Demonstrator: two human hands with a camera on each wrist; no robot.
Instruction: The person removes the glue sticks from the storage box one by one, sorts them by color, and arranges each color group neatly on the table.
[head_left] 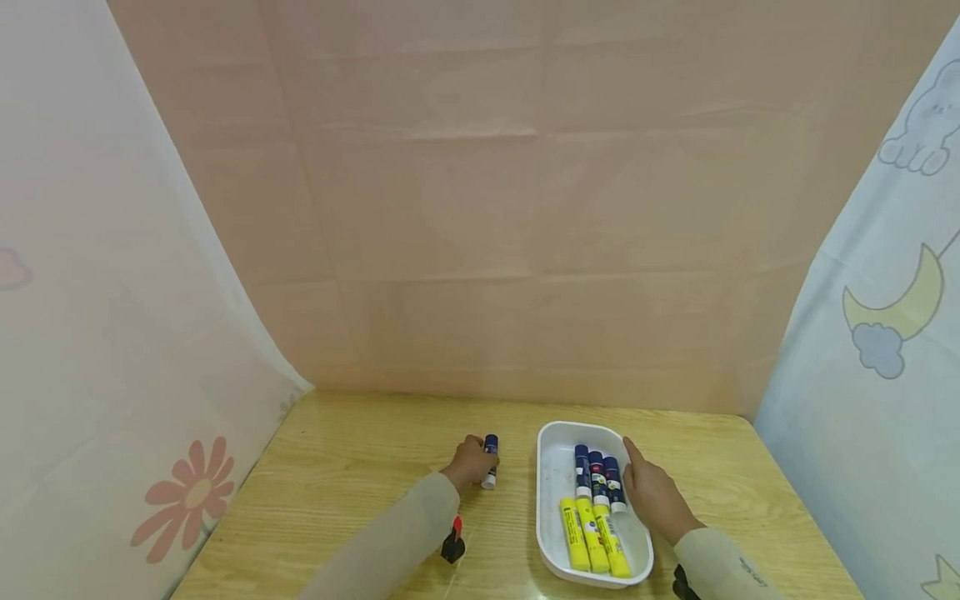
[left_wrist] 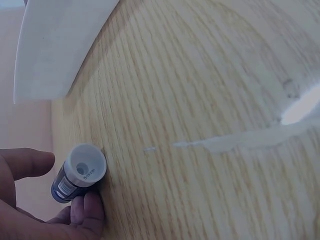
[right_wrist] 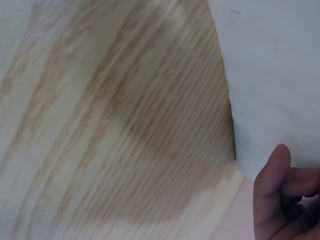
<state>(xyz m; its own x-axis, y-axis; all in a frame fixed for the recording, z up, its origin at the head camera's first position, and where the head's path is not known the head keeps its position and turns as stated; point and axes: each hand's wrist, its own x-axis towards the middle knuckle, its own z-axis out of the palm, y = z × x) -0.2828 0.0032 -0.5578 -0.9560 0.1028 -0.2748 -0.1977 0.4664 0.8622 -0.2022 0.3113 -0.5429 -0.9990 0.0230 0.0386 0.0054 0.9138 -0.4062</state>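
Observation:
My left hand [head_left: 470, 462] curls its fingers round a dark blue glue stick [head_left: 491, 443] left of the tray. In the left wrist view the white base of that glue stick [left_wrist: 89, 165] faces the camera. The fingertips lie against its lower side, and the thumb is a little apart above it. My right hand [head_left: 658, 498] holds the right side of a white plastic tray [head_left: 550, 475]; one finger lies along the tray's outer wall [right_wrist: 270, 85] in the right wrist view. Inside the tray, three blue glue sticks [head_left: 597, 479] lie side by side beyond three yellow glue sticks [head_left: 592, 535].
A wooden table [head_left: 337, 483] bears everything. Behind it hangs a tan cloth [head_left: 525, 250], with printed white cloths on the left [head_left: 135, 333] and right [head_left: 862, 433]. A small black object with a red part [head_left: 453, 546] shows beside the left sleeve [head_left: 397, 537].

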